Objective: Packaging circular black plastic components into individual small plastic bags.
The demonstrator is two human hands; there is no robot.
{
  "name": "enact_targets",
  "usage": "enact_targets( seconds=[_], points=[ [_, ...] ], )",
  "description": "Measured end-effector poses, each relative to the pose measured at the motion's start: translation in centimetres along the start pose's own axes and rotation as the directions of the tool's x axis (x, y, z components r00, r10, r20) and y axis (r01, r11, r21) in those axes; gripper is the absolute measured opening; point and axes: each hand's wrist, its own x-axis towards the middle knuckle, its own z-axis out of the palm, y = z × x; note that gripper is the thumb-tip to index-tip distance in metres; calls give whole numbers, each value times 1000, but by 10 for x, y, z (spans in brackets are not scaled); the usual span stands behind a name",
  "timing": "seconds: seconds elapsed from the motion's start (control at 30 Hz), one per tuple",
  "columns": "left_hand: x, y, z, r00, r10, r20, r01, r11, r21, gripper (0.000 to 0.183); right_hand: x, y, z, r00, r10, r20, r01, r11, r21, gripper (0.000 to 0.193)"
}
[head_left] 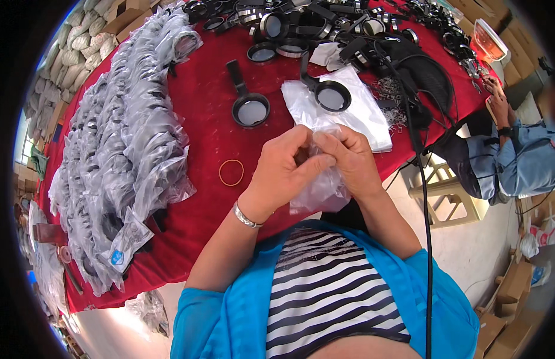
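Observation:
My left hand [287,169] and my right hand [353,160] meet in front of me at the table's near edge. Thumbs and fingers of both pinch the top of a clear plastic bag [322,194], which hangs crumpled below them. Whether anything is inside it I cannot tell. Just beyond lies a stack of clear flat bags [370,119]. A black round-headed tool with a handle [333,97] rests on that stack. Another black round-headed tool [251,111] lies to its left on the red cloth. Left of my hands is a thin yellow rubber band [231,173].
Rows of bagged black pieces [134,125] cover the table's left side. More black round-headed tools [289,27] pile up at the far edge. A black cable [422,197] hangs at right. Beyond it sits another person [529,152], near a beige stool [448,197].

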Motion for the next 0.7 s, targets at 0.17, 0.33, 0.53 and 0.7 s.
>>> enact_targets(
  seconds=[0.17,0.33,0.53,0.7],
  points=[
    [4,4,-12,986,77,-146,-60,991,118,11,4,2,-28,996,26,-91,-19,997,71,13],
    [5,-2,-16,966,17,-257,-15,1000,12,13,3,-21,-26,987,-19,-158,49,981,190,7],
    [5,-8,-17,902,63,-428,-42,997,57,13,5,-28,-41,920,-295,-260,259,952,-164,23],
    [7,1,-24,902,-62,-427,-2,989,-146,14,0,-34,-64,928,-302,-218,143,830,-539,25]
  ],
)
